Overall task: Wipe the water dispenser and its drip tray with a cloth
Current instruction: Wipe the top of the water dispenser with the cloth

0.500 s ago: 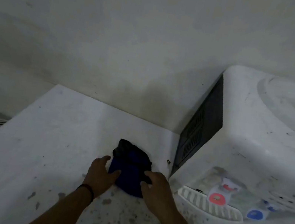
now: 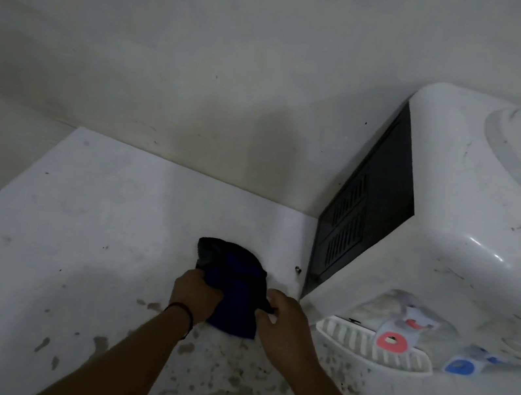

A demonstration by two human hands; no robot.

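Head view: cloth [image 2: 232,296], dark blue, bunched on counter [image 2: 70,251], just left of dispenser [image 2: 472,239]; left hand [image 2: 194,293] curled round cloth's left edge; right hand [image 2: 286,325] pinching right edge, fingertips closed on dark fold; two-sided hold likely for gathering cloth into wad before wiping; wiping apparently not begun. Drip tray [image 2: 348,341] slotted, white, at dispenser's foot, right of right hand, nothing visible in it; red tap [image 2: 391,341] and blue tap [image 2: 460,366] overhanging tray; dispenser top dirty with dark specks.
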